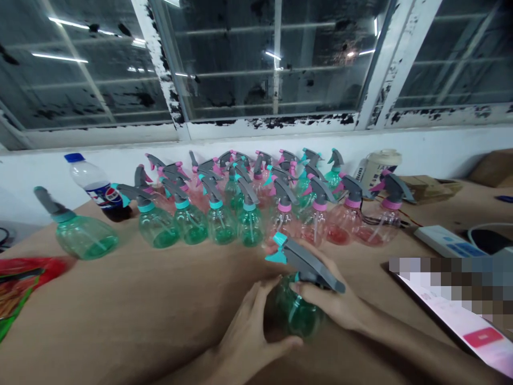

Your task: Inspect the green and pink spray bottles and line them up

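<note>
A green spray bottle [295, 314] with a grey trigger head and teal nozzle stands on the brown table [160, 299] in front of me. My left hand [244, 337] cups the bottle's left side, fingers curled round it. My right hand [326, 297] wraps round the neck and trigger head from the right. Both hands hold the same bottle.
Several green and pink spray bottles [248, 203] stand in rows at the back. One green bottle [82, 232] stands apart at left, beside a cola bottle [98, 187]. A red packet [24, 278] lies far left. A phone [460, 315], a power strip [444, 240] and a white jar [380, 163] are at right.
</note>
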Tool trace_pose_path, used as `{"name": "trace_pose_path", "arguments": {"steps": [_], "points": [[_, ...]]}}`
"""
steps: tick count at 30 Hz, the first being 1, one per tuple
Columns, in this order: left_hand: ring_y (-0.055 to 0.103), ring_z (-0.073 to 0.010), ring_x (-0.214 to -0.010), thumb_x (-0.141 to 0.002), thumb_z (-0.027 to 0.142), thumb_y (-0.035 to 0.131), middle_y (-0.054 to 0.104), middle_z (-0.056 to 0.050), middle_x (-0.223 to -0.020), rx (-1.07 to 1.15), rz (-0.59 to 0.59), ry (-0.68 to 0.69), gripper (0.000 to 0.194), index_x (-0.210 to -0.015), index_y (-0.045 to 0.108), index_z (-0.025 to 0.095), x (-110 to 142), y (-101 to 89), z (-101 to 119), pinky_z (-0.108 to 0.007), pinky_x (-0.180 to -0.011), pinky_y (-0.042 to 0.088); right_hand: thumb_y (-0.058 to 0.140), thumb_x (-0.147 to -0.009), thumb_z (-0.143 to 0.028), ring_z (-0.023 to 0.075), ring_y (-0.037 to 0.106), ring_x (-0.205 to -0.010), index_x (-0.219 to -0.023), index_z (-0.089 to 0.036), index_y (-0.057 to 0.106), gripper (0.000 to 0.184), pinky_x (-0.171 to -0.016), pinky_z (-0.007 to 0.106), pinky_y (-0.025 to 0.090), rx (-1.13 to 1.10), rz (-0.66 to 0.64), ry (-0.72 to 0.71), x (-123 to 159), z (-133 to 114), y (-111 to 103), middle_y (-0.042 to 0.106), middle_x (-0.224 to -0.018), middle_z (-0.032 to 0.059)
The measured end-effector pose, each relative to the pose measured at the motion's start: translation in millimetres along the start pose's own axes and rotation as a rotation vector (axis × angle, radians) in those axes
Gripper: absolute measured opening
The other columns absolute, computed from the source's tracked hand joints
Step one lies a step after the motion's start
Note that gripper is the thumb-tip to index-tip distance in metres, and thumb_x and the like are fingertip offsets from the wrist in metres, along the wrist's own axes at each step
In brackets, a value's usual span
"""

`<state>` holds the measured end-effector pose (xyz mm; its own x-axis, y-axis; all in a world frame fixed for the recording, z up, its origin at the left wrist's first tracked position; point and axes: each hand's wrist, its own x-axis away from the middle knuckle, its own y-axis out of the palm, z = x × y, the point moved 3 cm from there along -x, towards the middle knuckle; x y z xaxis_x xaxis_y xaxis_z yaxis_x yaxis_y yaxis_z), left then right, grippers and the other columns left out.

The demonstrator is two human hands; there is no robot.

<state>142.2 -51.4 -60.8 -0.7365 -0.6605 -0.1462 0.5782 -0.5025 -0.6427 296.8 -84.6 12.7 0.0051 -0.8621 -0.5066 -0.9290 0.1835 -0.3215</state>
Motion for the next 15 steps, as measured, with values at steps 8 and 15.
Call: {"name": "trace_pose_path", "arguments": {"steps": [8,15], "points": [[0.044,-0.0325,-0.121,-0.065,0.04,0.076,0.048,-0.013,-0.129,-0.024,0.046,0.011,0.081,-0.133,0.035,0.025,1.4,-0.4,-9.0,-0.054,-0.097,0.037,0.051,-0.064,-0.007,0.0162,0.06,-0.09,-0.123,-0.036,0.051,0.066,-0.079,0.031,0.048,0.018,-0.081,-0.072,-4.1,2.7,-0.6,0.063,-0.105,-0.0011],[0.043,-0.0365,-0.121,-0.066,0.04,0.075,0.047,-0.014,-0.129,-0.045,0.023,-0.023,0.082,-0.136,0.032,0.029,2.7,1.3,-9.4,-0.06,-0.095,0.036,0.057,-0.075,-0.02,0.0129,0.059,-0.064,-0.117,-0.033,0.055,0.044,-0.062,0.029,0.05,-0.039,-0.142,0.038,-7.5,6.3,0.8,0.063,-0.09,-0.0006]]}}
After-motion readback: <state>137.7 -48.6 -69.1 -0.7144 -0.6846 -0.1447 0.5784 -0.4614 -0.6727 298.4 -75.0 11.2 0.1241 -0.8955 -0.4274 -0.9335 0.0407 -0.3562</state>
